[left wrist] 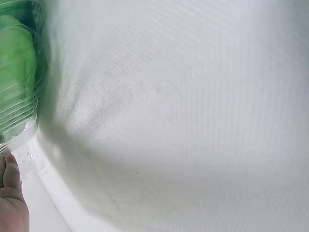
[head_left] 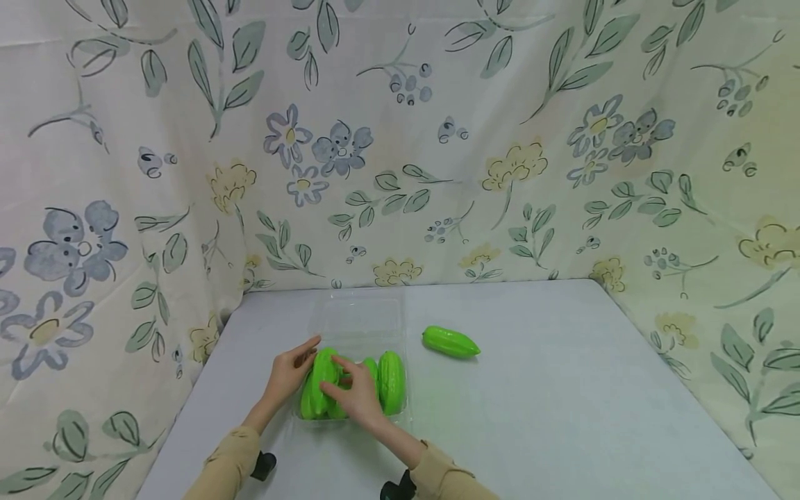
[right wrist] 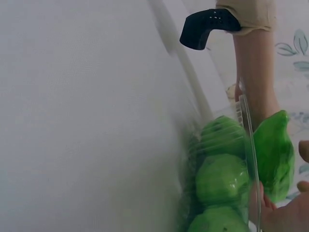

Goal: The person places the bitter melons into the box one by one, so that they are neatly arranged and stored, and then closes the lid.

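A clear plastic box [head_left: 351, 421] holds several bright green, bumpy, elongated vegetables like bitter melons [head_left: 392, 382]. One bitter melon [head_left: 322, 389] lies higher than the rest at the box's left side; in the right wrist view that bitter melon [right wrist: 275, 157] rises above the rim, tip up. My right hand [head_left: 361, 397] reaches over the box and holds it between thumb and fingers. At the box's left edge is my left hand [head_left: 289, 371], its fingers extended beside the same melon. In the left wrist view, the left fingers [left wrist: 12, 176] touch the box's edge.
Behind the box its clear lid [head_left: 362, 316] lies folded back on the white table [head_left: 537, 403]. Another green bitter melon [head_left: 450, 342] lies on the table right of the lid. A floral cloth [head_left: 400, 153] hangs along the table's back and sides.
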The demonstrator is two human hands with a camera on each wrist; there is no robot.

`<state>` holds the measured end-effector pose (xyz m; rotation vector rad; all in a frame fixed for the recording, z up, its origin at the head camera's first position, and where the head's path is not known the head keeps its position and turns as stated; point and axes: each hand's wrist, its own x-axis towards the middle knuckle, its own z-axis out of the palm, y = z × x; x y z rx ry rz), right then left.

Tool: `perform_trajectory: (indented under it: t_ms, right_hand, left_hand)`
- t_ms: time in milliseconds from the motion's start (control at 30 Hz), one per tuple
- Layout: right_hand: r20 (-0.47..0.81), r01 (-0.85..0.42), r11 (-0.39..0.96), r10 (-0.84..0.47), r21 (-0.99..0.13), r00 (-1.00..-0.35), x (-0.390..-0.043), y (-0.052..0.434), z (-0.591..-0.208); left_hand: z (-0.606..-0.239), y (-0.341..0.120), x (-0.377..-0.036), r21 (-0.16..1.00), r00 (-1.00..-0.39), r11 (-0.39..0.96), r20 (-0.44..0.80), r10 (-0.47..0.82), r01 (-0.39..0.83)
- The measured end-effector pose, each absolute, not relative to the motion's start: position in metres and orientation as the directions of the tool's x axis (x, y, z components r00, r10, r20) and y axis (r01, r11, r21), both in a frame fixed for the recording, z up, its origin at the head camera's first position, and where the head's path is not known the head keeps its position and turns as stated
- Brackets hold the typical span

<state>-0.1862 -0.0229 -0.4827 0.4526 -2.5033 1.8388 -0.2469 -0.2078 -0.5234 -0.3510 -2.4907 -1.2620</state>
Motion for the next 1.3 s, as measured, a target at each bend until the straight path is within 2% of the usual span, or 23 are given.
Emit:
perform_trajectory:
  t_ms: [233, 433, 600, 900, 1300]
  right_hand:
    - [0.138, -0.209, 0.291, -0.247, -0.933, -0.959, -0.185, -0.013, -0.479]
    - [0.16, -0.253, 0.306, -0.297, -0.918, -0.941, -0.185, -0.002, -0.478]
    - [0.203, -0.306, 0.271, -0.347, -0.913, -0.916, -0.183, 0.01, -0.478]
    - [0.197, -0.286, 0.224, -0.351, -0.932, -0.915, -0.178, 0.029, -0.474]
    - [0.219, -0.339, 0.296, -0.373, -0.893, -0.902, -0.185, 0.066, -0.464]
  left_hand:
    - [-0.524, -0.209, -0.247, 0.74, -0.922, 0.574, 0.379, 0.077, 0.352]
    - [-0.525, -0.209, -0.247, 0.741, -0.921, 0.569, 0.382, 0.082, 0.358]
    - [-0.526, -0.209, -0.247, 0.754, -0.925, 0.554, 0.371, 0.084, 0.353]
    - [-0.526, -0.21, -0.249, 0.743, -0.916, 0.558, 0.391, 0.086, 0.37]
    - [-0.527, -0.212, -0.249, 0.746, -0.916, 0.553, 0.39, 0.09, 0.372]
